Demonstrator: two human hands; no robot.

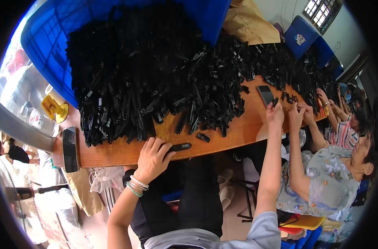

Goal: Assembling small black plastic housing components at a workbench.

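A large heap of black plastic parts [135, 91] covers most of the wooden table [114, 156]. At the near edge my left hand [152, 159] has its thumb and fingers closed on the end of a black plastic part [181, 147], which points right. Out to the right, my right hand [275, 115] pinches a small black piece [275, 101] at its fingertips, close to a phone [265, 95] lying on the table. One loose black clip-like part [203, 137] lies beyond the piece in my left hand.
A blue crate [48, 45] stands behind the heap. Another phone [70, 149] lies at the table's left end, near a yellow holder [54, 108]. On my right a co-worker [317, 178] handles small parts. Brown paper [251, 23] lies at the back.
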